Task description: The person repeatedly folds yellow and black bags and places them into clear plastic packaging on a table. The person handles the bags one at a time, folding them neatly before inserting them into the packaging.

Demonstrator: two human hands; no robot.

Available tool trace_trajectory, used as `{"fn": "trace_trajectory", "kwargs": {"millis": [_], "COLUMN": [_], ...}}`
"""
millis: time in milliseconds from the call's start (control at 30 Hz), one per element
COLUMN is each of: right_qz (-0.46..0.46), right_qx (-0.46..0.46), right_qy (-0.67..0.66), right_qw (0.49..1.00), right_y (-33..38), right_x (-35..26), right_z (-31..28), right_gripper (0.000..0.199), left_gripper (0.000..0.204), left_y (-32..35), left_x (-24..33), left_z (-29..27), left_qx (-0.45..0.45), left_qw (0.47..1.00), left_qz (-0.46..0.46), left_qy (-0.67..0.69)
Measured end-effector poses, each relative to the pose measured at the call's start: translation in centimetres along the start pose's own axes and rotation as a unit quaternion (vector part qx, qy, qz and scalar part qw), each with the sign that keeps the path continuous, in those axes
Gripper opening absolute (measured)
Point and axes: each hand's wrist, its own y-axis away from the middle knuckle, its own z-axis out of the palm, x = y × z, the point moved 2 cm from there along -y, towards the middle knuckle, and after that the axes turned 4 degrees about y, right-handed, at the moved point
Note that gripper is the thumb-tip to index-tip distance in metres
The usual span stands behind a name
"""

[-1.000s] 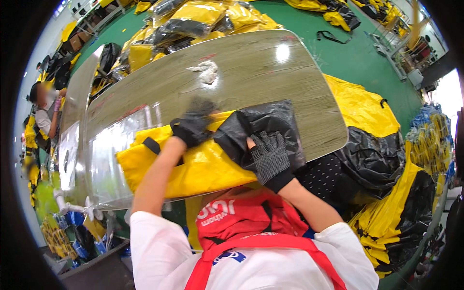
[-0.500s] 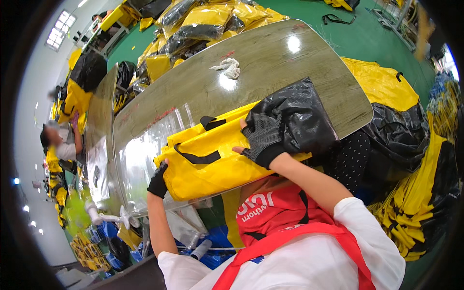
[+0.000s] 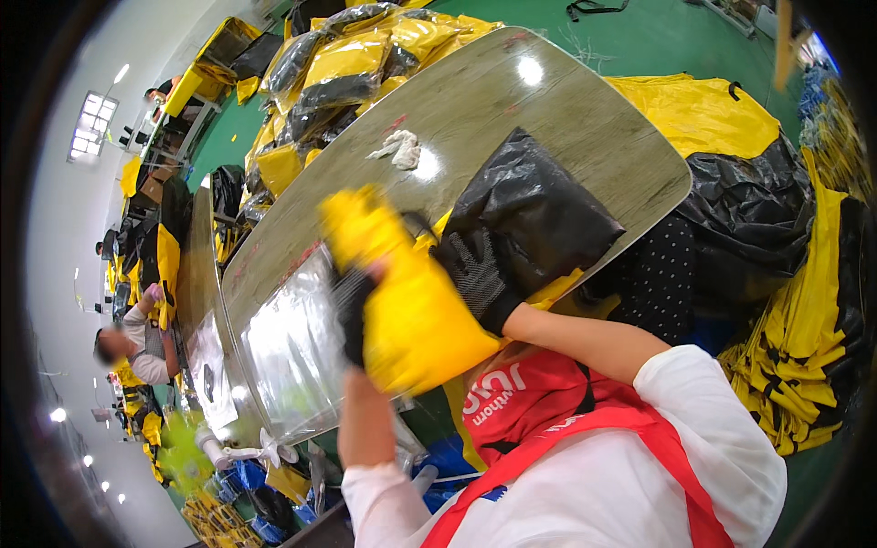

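Note:
A yellow and black bag (image 3: 539, 215) of shiny woven plastic lies partly folded at the near edge of the table, its black end flat on the right. Its yellow end (image 3: 429, 315) is raised and bent over toward the right, smeared by motion. My left hand (image 3: 352, 306), in a dark glove with bare fingertips, grips that raised end from the left; some of its fingers are hidden. On the border of the black part, my right hand (image 3: 475, 274) presses down with fingers spread. Part of a black strap handle shows between the hands.
Clear plastic bags (image 3: 297, 342) lie on the table (image 3: 466, 105) left of the bag. Farther back is a crumpled white cloth (image 3: 402, 149). Packed yellow and black bags (image 3: 343, 68) are heaped beyond; more bags (image 3: 744, 187) are piled at right. Another person (image 3: 146, 342) works at the left.
My left hand has lifted the bag's yellow end off the table and swung it rightward over itself. My right hand stays on the black part, fingers spread. The view has shifted slightly.

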Motion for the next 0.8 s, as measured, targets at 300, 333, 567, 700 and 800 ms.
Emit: {"fn": "trace_trajectory", "kwargs": {"millis": [300,333,567,700,800], "right_qz": [0.091,0.135,0.249,0.045,0.038], "right_qx": [-0.021,-0.039,0.000,0.197,0.083], "right_qy": [-0.509,-0.637,-0.468,-0.299,-0.055], "right_qw": [0.856,0.758,0.848,0.932,0.994], "right_y": [6.5,7.8,15.0,8.0,4.8], "right_x": [2.0,2.1,7.5,15.0,19.4], "right_z": [2.8,3.4,-6.3,-12.7,-7.9], "right_gripper": [0.035,0.034,0.008,0.024,0.047], "left_gripper": [0.075,0.074,0.067,0.065,0.065], "left_y": [-12.0,-12.6,-13.0,-12.9,-15.2], "left_x": [-13.3,-12.8,-11.8,-11.9,-8.9], "left_z": [10.1,9.7,10.7,10.5,12.3], "left_qx": [-0.129,-0.160,-0.149,-0.206,-0.383], "left_qw": [0.641,0.581,0.447,0.416,0.370], "left_qz": [0.312,0.357,0.404,0.350,0.283], "left_qy": [-0.689,-0.714,-0.784,-0.813,-0.798]}}
